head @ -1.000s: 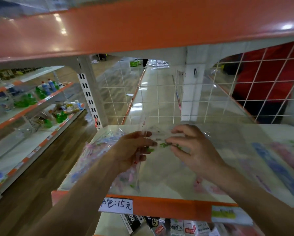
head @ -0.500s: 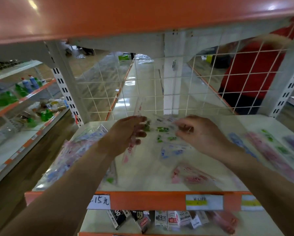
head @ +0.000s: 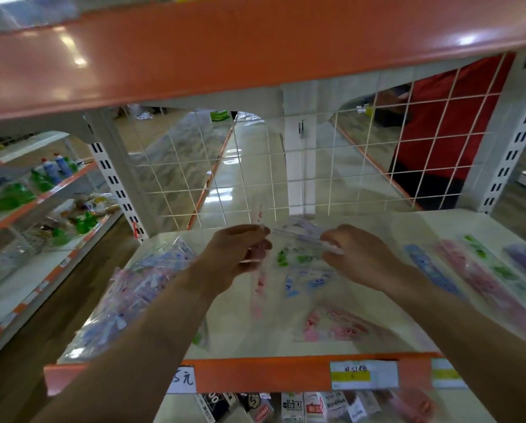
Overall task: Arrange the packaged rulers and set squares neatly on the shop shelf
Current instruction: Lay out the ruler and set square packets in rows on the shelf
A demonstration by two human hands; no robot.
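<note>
Clear plastic packets (head: pixel 139 288) lie heaped at the shelf's (head: pixel 261 375) left, so we judge the pink-printed ruler pack (head: pixel 258 279) pinched in our left hand (head: pixel 234 257) should go down flat, edges squared. Our right hand (head: pixel 359 254) curls its fingers (head: pixel 332 249) round another clear packet (head: pixel 295 235) above the middle; further right, laid rulers (head: pixel 457 276) give the line to match.

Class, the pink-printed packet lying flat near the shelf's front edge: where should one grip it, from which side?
Probably its near edge, pinched from the open front: the pink-printed packet lies thin and flat on the shelf, so only an edge offers purchase.
</note>
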